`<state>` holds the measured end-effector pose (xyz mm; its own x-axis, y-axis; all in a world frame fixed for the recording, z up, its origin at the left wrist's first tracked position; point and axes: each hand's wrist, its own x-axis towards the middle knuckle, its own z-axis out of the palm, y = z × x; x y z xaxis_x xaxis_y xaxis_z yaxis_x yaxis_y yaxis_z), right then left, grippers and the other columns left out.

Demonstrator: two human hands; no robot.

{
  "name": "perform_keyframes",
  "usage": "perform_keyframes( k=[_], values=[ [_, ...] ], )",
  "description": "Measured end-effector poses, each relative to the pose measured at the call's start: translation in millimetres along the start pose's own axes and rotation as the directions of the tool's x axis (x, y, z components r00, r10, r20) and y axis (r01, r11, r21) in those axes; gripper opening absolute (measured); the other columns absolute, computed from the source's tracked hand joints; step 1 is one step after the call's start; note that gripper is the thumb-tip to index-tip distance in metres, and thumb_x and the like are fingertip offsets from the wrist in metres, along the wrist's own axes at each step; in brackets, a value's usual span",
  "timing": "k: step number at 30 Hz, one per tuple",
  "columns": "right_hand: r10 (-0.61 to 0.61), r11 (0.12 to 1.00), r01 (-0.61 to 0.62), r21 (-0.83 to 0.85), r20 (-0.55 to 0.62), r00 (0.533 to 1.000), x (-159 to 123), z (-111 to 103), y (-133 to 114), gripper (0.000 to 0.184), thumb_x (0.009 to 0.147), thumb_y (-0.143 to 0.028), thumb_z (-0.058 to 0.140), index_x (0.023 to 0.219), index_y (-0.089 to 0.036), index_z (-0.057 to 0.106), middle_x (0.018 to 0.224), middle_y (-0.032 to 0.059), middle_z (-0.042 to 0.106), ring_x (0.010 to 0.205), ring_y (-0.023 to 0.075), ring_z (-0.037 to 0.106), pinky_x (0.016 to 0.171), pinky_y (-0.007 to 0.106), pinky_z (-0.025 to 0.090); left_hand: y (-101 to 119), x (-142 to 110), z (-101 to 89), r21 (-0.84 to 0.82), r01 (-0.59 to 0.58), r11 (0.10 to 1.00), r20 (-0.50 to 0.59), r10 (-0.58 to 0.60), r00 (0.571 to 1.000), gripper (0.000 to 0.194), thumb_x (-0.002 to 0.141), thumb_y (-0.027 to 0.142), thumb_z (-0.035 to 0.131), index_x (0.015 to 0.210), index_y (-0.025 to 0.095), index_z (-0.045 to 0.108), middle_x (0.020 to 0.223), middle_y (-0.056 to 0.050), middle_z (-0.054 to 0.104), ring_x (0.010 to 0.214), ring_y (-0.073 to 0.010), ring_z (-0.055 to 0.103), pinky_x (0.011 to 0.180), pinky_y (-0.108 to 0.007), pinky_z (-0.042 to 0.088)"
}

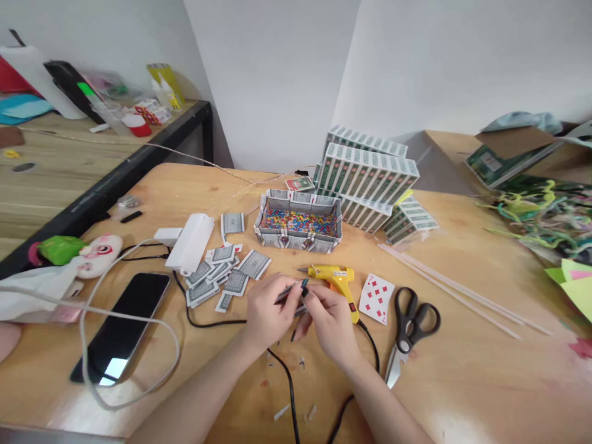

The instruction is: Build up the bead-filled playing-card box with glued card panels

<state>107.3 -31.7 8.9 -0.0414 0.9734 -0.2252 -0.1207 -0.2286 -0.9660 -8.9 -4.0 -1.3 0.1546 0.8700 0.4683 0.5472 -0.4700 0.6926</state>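
both hands (269, 310) around a card (300, 309)

1. I had both forearms (203, 385) angled inward from below.
2. My left hand (269, 311) was curled in a pinch.
3. My right hand (333, 317) pinched too, thumb tips close together.

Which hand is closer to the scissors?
Right. The right hand is left of the scissors, the seven of diamonds roughly between them. The left hand is farther off, beyond the right hand.
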Motion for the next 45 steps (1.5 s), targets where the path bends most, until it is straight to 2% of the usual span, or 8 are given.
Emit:
perform_keyframes(
  k=[4, 13, 17, 26, 30, 33, 38, 45],
  values=[
    [0.002, 1.000, -0.002, -0.012, 0.028, 1.000, -2.0, 0.2, -1.8, 0.027, 0.081, -0.032, 0.046, 0.081, -0.013, 0.064, 0.050, -0.0032, 0.055, 0.033, 0.0112, 0.056, 0.034, 0.020, 0.043, 1.1, 0.4, -0.2, -0.009, -0.009, 1.000, -0.040, 0.009, 0.999, 0.017, 0.082, 0.023, 0.052, 0.067, 0.017, 0.057, 0.059, 0.001, 0.061, 0.052, -0.0087, 0.053, 0.053, -0.019, 0.040],
    [-0.030, 0.999, 0.031, -0.009, 0.148, 0.989, -4.6, -3.4, -6.2, 0.029, 0.078, -0.024, 0.041, 0.090, -0.014, 0.065, 0.042, -0.0046, 0.054, 0.038, 0.0145, 0.059, 0.042, 0.023, 0.048, 3.0, 0.5, -2.3, -0.125, 0.204, 0.971, 0.006, -0.205, 0.979, 0.024, 0.083, 0.026, 0.054, 0.061, 0.015, 0.058, 0.051, 0.005, 0.052, 0.046, -0.0057, 0.044, 0.045, -0.017, 0.033],
    [-0.051, 0.999, 0.049, 0.017, 0.187, 0.981, -2.5, -6.2, -3.6, 0.030, 0.077, -0.021, 0.040, 0.092, -0.015, 0.065, 0.044, -0.0046, 0.056, 0.039, 0.0141, 0.059, 0.045, 0.024, 0.048, 1.5, 1.2, -0.3, -0.155, 0.225, 0.962, 0.014, -0.226, 0.974, 0.026, 0.082, 0.027, 0.054, 0.059, 0.015, 0.057, 0.050, 0.005, 0.051, 0.046, -0.0056, 0.043, 0.044, -0.016, 0.032],
    [-0.072, 0.997, 0.067, 0.037, 0.183, 0.980, -0.2, -8.2, 6.0, 0.033, 0.077, -0.019, 0.040, 0.098, -0.017, 0.065, 0.050, -0.0025, 0.059, 0.046, 0.0151, 0.061, 0.048, 0.026, 0.049, -6.5, 2.0, 0.6, -0.056, 0.069, 0.996, -0.039, -0.072, 0.997, 0.024, 0.082, 0.024, 0.053, 0.061, 0.015, 0.058, 0.050, 0.004, 0.052, 0.045, -0.0062, 0.045, 0.046, -0.018, 0.033],
    [-0.069, 0.995, 0.055, 0.078, 0.190, 0.979, 2.0, -5.3, 8.5, 0.028, 0.085, -0.031, 0.046, 0.101, -0.018, 0.065, 0.051, -0.0028, 0.057, 0.045, 0.0146, 0.061, 0.047, 0.026, 0.049, -8.3, 3.0, -2.2, -0.063, 0.047, 0.997, -0.060, -0.051, 0.997, 0.025, 0.083, 0.025, 0.052, 0.062, 0.016, 0.060, 0.050, 0.004, 0.053, 0.045, -0.0066, 0.045, 0.046, -0.018, 0.034],
    [-0.061, 0.995, 0.045, 0.092, 0.187, 0.980, 4.9, -2.1, 11.5, 0.034, 0.085, -0.044, 0.051, 0.103, -0.017, 0.063, 0.052, -0.0033, 0.056, 0.043, 0.0134, 0.059, 0.044, 0.025, 0.048, -10.9, 3.2, -3.3, -0.081, 0.045, 0.996, -0.072, -0.051, 0.996, 0.028, 0.084, 0.026, 0.052, 0.059, 0.016, 0.058, 0.048, 0.004, 0.051, 0.044, -0.0066, 0.045, 0.045, -0.019, 0.033],
    [-0.065, 0.995, 0.050, 0.089, 0.171, 0.983, 7.0, -0.5, 14.6, 0.035, 0.083, -0.047, 0.054, 0.099, -0.018, 0.064, 0.069, 0.0004, 0.063, 0.044, 0.0106, 0.059, 0.044, 0.023, 0.049, -15.4, 2.7, -3.0, -0.050, -0.002, 0.999, -0.076, -0.001, 0.997, 0.031, 0.084, 0.026, 0.052, 0.055, 0.016, 0.055, 0.045, 0.004, 0.048, 0.042, -0.0067, 0.044, 0.045, -0.020, 0.032],
    [-0.084, 0.996, 0.081, 0.030, 0.122, 0.989, 10.1, -7.0, 17.7, 0.031, 0.085, -0.045, 0.052, 0.095, -0.017, 0.062, 0.067, 0.0002, 0.061, 0.045, 0.0110, 0.059, 0.046, 0.024, 0.049, -18.6, 1.8, 2.8, -0.004, -0.129, 0.992, -0.057, 0.128, 0.990, 0.019, 0.086, 0.021, 0.049, 0.075, 0.017, 0.063, 0.065, -0.002, 0.067, 0.058, -0.0114, 0.060, 0.056, -0.021, 0.043]
  ],
)
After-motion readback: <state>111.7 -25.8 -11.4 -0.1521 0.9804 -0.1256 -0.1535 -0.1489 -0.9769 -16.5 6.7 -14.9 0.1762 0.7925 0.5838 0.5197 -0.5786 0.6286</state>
